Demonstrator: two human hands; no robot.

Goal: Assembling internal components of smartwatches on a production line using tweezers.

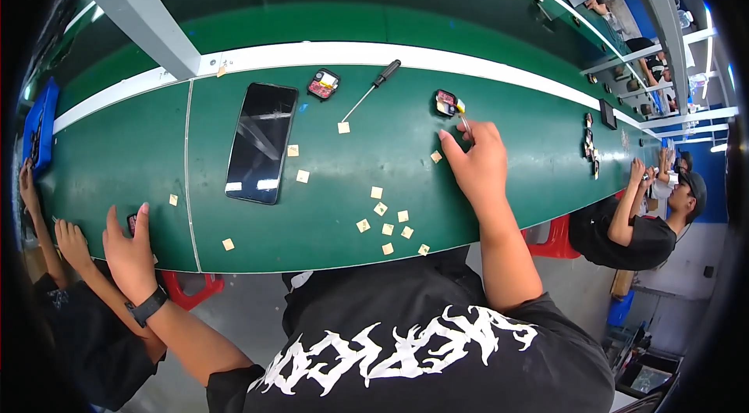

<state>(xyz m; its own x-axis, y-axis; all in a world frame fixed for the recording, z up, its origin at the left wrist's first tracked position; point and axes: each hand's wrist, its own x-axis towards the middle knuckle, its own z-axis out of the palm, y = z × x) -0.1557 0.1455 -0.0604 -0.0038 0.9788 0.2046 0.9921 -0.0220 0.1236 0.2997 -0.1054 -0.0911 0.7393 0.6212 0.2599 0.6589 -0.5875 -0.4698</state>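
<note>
Presently my right hand (477,163) rests on the green tabletop (374,233), fingers (452,140) pinched on a thin pale stick-like tool (463,122) whose tip meets a small dark module (446,103) at the far side. What the tool is exactly I cannot tell; it is too small in this view. Judged: module is light, rigid and fragile, best held by its edges, not its face. My left hand (131,253) lies at the near edge, fingers spread and released, touching a small dark-red part (133,222). Black phone (261,142) lies face up between the hands: smooth, probably slippery, grip by the long sides. Tan paper squares (382,218) scattered near: featherweight, need a fingertip lift. Screwdriver (373,89) lies apart.
</note>
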